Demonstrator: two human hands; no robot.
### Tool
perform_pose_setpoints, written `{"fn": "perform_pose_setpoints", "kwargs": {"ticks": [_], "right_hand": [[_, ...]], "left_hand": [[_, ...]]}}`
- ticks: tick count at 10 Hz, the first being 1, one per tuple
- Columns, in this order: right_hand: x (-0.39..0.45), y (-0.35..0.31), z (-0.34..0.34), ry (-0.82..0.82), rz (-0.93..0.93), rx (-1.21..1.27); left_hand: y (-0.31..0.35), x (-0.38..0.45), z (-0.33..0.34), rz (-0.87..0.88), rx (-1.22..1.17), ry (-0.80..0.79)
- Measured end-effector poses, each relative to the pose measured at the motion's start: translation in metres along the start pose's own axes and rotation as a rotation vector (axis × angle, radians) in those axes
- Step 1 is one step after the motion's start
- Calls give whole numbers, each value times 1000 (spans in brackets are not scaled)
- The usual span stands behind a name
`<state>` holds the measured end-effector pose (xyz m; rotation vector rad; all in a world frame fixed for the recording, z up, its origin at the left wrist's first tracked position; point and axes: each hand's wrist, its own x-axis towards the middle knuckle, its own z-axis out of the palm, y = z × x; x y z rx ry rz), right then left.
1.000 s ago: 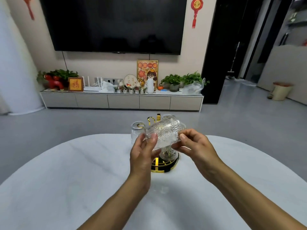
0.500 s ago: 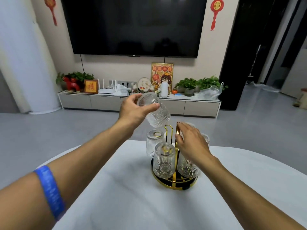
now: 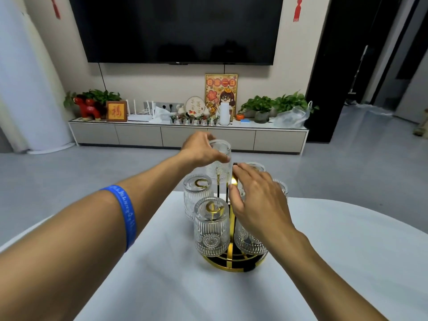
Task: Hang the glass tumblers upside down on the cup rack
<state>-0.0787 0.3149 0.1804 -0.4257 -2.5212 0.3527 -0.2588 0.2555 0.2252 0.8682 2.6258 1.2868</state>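
Observation:
A gold and black cup rack (image 3: 234,262) stands on the white table (image 3: 324,262). Several patterned glass tumblers hang on it upside down; the nearest one (image 3: 212,228) is at the front, another (image 3: 196,193) behind it to the left. My left hand (image 3: 201,150) grips a further tumbler (image 3: 220,167) by its base, upside down, over a gold hook at the back of the rack. My right hand (image 3: 257,198) rests on the rack's central gold post, fingers touching it, and hides the tumblers on the right side.
The round table's far edge runs just behind the rack. Beyond lies grey floor, then a low TV cabinet (image 3: 185,135) with plants and ornaments under a large wall television (image 3: 180,28). A dark doorway is at the right.
My left hand has brought the tumbler down from a tilted position above the rack to upright-inverted over a back hook. My right hand stays on the rack's post.

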Motion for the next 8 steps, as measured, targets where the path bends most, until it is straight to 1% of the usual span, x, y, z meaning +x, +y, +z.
{"fn": "perform_pose_setpoints", "kwargs": {"ticks": [3,6,7,8], "right_hand": [[-1,-2,2,7,-8,-13],[-1,-5,3,5,23,-5],[2,-7,1,6,13,-28],[6,-7,-4,-27,9,-45]], "left_hand": [[-23,6,33,-41,212,-66],[-29,6,36,-67,258,-96],[-27,5,34,-53,288,-130],[-12,-1,25,-36,243,-124]]}}
